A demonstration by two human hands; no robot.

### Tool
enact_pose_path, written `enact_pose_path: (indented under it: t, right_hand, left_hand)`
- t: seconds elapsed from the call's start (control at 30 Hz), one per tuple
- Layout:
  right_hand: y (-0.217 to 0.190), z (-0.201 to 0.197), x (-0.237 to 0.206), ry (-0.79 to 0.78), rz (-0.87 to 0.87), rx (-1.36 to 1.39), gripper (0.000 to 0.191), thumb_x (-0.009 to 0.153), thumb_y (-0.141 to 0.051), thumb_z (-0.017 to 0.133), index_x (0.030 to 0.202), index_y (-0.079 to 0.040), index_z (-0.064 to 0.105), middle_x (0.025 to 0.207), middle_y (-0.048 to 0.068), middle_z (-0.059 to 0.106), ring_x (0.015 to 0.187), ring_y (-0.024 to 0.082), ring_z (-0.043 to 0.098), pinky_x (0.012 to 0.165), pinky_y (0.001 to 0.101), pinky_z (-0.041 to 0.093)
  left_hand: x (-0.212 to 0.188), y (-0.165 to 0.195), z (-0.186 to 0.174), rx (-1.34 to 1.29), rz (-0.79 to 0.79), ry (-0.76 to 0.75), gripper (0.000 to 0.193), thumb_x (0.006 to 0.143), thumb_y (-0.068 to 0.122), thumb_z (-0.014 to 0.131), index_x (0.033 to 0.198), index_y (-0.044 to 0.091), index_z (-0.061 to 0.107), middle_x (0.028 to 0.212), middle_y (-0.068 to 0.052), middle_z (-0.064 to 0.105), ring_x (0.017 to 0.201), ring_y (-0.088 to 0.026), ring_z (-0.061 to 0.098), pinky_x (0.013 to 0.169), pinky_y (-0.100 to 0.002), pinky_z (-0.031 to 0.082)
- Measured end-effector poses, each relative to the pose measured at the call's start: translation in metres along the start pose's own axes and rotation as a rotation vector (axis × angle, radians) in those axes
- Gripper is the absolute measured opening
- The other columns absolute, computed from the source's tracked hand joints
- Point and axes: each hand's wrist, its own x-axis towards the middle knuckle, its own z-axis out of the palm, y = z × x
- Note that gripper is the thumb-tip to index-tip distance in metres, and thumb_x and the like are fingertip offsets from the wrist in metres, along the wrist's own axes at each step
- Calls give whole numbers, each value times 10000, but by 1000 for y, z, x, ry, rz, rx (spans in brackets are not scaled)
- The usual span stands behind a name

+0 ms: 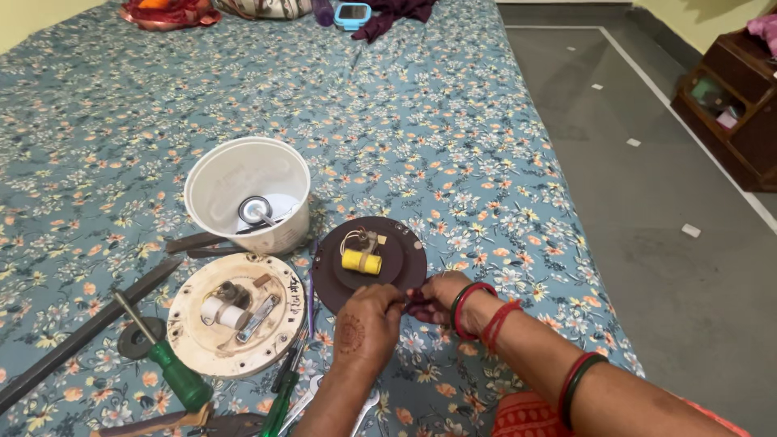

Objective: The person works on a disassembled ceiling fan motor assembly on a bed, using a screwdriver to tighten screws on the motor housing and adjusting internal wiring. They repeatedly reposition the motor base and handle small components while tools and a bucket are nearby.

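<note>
The left hand (368, 324) and the right hand (437, 295) are met at the near rim of a dark brown round plate (409, 267), which lies flat on the flowered bed sheet (453, 121). Both hands are closed narrowly on something small and dark; what it is cannot be told. On the plate a yellow cylinder (361, 261) lies with its long axis running left to right. A cream round plate (235, 311) lies just beside, to the left.
</note>
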Motion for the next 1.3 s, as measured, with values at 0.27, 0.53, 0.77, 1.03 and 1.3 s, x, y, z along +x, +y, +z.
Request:
enact_pose_path:
  t: [0.27,0.53,0.77,1.03,1.3]
  right_hand:
    - [7,-2,5,-13,-36,13,140,882,-32,754,892,50,640,878,168,740,789,285,761,701,373,648]
    - [9,-4,8,-9,-23,-9,152,864,-40,779,867,57,662,870,174,738,782,282,758,702,367,647]
    - [2,2,-7,-13,-16,-21,128,871,-59,774,897,34,691,888,152,739,800,245,739,704,340,627]
    - [-2,4,3,40,71,-4,93,946,-15,646,903,44,703,912,163,739,815,251,723,729,345,628]
    - [0,0,29,115,131,-15,143,972,-25,596,879,17,696,882,136,713,767,254,692,696,374,629]
  left_hand:
    - [-1,-3,8,63,81,27,108,803,58,735,902,99,750,873,-100,695,877,-321,644,781,-447,528]
    - [-4,-9,15,90,119,36,115,801,32,713,909,73,717,890,-111,661,900,-342,620,792,-463,513]
    - [-11,-6,30,205,99,38,93,810,5,662,900,31,658,917,-156,616,924,-368,586,822,-465,495]
    - [-6,-1,33,198,3,-2,115,800,15,671,908,48,649,933,-146,632,955,-364,595,839,-471,493]
    - [-1,5,28,194,-26,-49,121,797,45,689,912,57,653,941,-145,650,950,-367,604,858,-479,496]
